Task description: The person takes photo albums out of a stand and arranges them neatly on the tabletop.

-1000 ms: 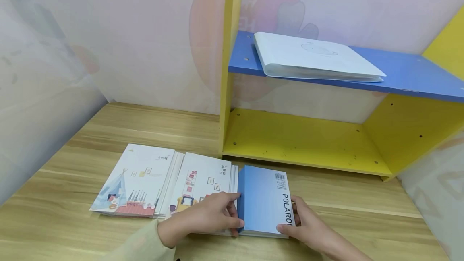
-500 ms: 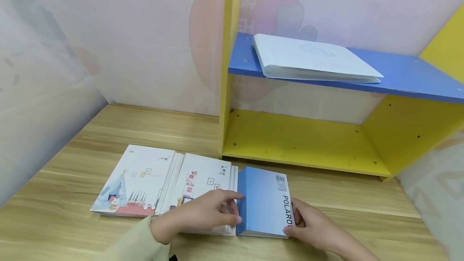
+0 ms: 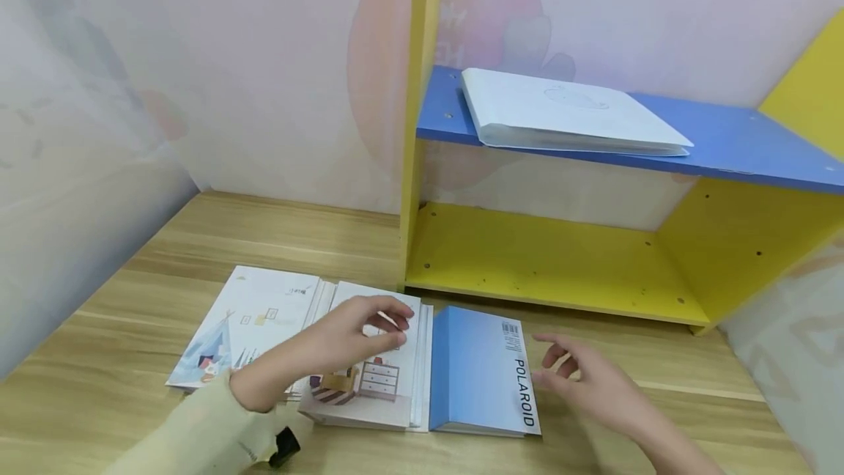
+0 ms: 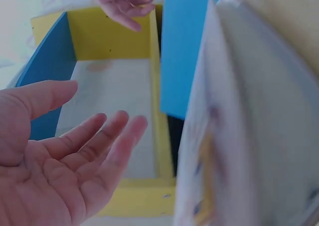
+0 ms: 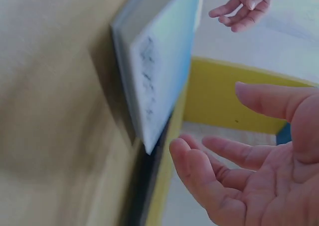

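A blue album marked POLAROID (image 3: 484, 372) lies flat on the table, in front of the shelf unit. Beside its right edge my right hand (image 3: 593, 380) hovers with fingers loosely bent, holding nothing; the right wrist view shows the hand (image 5: 249, 161) apart from the album (image 5: 159, 66). My left hand (image 3: 352, 336) is raised over a white album with a furniture drawing (image 3: 379, 380), and in the left wrist view its palm (image 4: 60, 181) is bare. Left of that lies another white album with a tent drawing (image 3: 264, 314), partly covered by the left forearm.
Behind the albums stands a shelf unit with a yellow bottom board (image 3: 541, 255) and a blue shelf (image 3: 738, 134). A white album with a faint drawing (image 3: 574, 108) lies on that shelf, slightly over its front edge. Wood-grain table (image 3: 283, 233) surrounds the albums.
Both hands have come off the blue album. My left hand has lifted up and to the left, while the right has drawn away to the right. The albums stay in their row.
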Available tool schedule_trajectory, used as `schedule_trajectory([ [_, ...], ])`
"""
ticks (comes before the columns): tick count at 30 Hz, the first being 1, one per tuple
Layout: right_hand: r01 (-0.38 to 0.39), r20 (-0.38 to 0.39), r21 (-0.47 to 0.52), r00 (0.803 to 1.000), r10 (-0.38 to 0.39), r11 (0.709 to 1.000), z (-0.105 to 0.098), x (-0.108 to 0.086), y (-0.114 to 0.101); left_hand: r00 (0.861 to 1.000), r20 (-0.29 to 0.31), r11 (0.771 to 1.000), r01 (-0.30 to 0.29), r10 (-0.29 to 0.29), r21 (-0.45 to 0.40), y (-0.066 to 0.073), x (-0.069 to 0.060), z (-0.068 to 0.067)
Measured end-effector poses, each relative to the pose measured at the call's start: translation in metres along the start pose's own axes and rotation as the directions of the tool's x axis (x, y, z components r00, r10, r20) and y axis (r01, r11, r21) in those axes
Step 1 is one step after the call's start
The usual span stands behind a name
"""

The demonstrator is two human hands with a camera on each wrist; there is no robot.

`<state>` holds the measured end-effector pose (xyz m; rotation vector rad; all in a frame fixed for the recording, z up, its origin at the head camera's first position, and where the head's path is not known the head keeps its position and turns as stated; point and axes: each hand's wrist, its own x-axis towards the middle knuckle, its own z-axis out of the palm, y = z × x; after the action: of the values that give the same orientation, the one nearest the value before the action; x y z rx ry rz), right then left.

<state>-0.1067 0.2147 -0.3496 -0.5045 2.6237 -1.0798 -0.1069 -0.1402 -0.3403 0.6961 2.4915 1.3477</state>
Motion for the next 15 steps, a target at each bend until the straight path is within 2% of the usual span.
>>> schedule_trajectory([
  [4,0.041,-0.080,0.012,0.996,-0.039,0.999,-0.016,0.002,-0.003,0.995,-0.094,0.999,-0.009,0.014,0.050,0.010,0.004,-0.017],
  [9,0.033,-0.232,-0.040,0.972,-0.042,0.999,-0.035,0.002,-0.006,0.979,-0.199,0.999,-0.044,0.046,0.017,0.025,0.011,-0.033],
  [12,0.005,-0.312,-0.057,0.950,-0.022,0.998,-0.046,-0.001,-0.009,0.960,-0.267,0.996,-0.093,0.087,-0.010,0.035,0.018,-0.038],
  [15,0.007,-0.392,-0.063,0.919,-0.031,0.998,-0.058,-0.003,-0.013,0.931,-0.343,0.989,-0.145,0.127,-0.029,0.045,0.026,-0.042],
])
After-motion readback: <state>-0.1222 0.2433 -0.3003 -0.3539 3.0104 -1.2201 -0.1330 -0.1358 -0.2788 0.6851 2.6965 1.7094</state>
